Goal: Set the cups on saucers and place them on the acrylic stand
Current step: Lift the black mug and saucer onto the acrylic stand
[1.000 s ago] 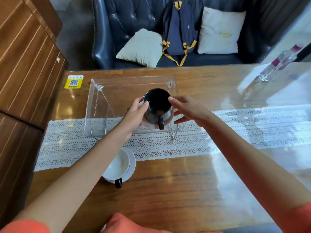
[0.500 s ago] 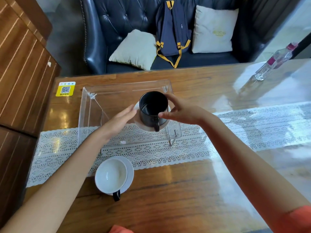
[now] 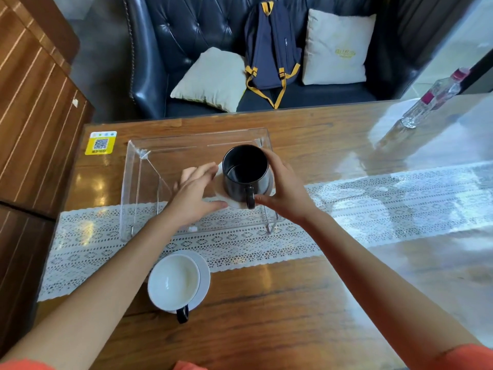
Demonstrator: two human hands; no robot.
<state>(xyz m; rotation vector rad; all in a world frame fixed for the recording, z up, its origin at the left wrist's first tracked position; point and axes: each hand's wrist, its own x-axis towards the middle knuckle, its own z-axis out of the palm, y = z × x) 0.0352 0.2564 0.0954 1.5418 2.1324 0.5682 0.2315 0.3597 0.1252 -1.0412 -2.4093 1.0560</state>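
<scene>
A black cup (image 3: 245, 172) stands on a pale saucer (image 3: 232, 202) on the right half of the clear acrylic stand (image 3: 149, 166). My right hand (image 3: 285, 188) wraps the cup's right side, thumb by its handle. My left hand (image 3: 194, 193) touches the saucer's left edge with thumb and fingers. Nearer to me on the wooden table (image 3: 266, 303), a white cup (image 3: 173, 281) with a black handle sits on a white saucer (image 3: 204, 273), untouched.
A white lace runner (image 3: 373, 209) crosses the table under the stand. A yellow QR sticker (image 3: 100, 142) lies at the far left, a clear bottle (image 3: 432, 98) at the far right. Behind the table is a dark sofa with cushions and a backpack (image 3: 269, 46).
The black cup and saucer have come to rest on the stand's right half. My left hand has shifted from the cup's side down to the saucer edge; my right hand stays on the cup.
</scene>
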